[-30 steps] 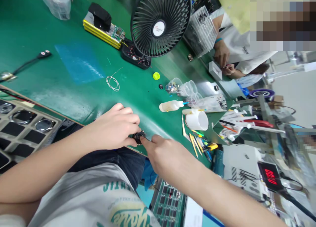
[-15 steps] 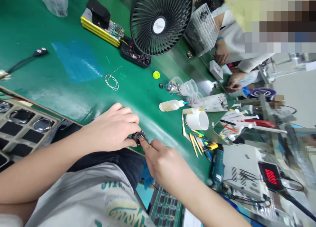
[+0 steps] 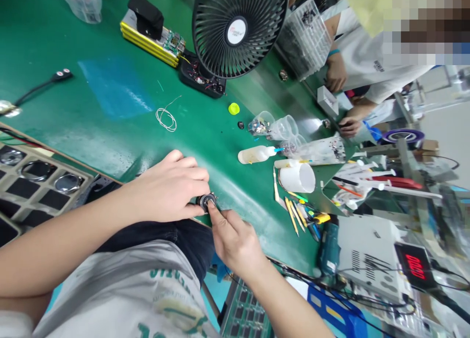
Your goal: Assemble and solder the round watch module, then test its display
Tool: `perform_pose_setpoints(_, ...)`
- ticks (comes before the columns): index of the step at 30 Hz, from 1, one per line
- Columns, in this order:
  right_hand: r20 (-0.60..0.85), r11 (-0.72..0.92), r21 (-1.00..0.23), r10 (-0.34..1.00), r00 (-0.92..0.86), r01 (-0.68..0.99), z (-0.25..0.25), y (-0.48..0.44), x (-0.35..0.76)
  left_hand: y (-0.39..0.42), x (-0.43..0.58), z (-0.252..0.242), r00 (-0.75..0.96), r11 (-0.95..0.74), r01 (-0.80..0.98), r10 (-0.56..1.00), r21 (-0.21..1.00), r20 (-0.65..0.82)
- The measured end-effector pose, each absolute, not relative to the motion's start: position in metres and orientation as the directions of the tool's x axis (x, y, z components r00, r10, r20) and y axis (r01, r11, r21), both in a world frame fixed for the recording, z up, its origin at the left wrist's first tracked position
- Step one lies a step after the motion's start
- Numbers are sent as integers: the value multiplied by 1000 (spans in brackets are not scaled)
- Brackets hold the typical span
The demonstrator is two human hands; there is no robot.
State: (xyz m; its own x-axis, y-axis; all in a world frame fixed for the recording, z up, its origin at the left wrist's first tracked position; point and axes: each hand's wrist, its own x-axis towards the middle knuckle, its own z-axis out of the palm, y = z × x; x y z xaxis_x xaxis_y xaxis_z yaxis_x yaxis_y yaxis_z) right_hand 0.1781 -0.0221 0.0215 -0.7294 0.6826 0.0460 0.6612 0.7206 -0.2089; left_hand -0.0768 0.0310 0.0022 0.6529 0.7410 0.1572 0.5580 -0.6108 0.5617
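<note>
The left hand (image 3: 167, 187) holds a small round black ring-shaped part (image 3: 206, 201) in a narrow pinch at the edge of the green bench mat (image 3: 110, 147); the right hand (image 3: 235, 242) has closed in, its index fingertip (image 3: 210, 211) now on the part's rim, though whether it grips, I cannot tell.

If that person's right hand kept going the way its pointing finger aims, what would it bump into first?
The dark round part held in the left hand. The right hand's fingertip already seems to be at its rim, though depth is hard to judge from this view.
</note>
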Motion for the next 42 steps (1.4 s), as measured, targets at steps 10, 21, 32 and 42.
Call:
perform_pose_setpoints(10,10,733,-115,676,-737,670,29,-21,175,28,-73,7,632,-600,595,760,535,150)
perform_pose_setpoints(21,138,718,-172,695,-705,674,18,-25,180,29,-72,7,639,-604,615,758,507,129)
perform_pose_setpoints(32,245,583,-416,811,-531,698,13,-26,182,27,-74,7,631,-602,597,760,531,152)
perform_pose_setpoints(42,166,736,-33,672,-722,677,33,73,207,21,-78,10,555,-542,551,806,634,206)
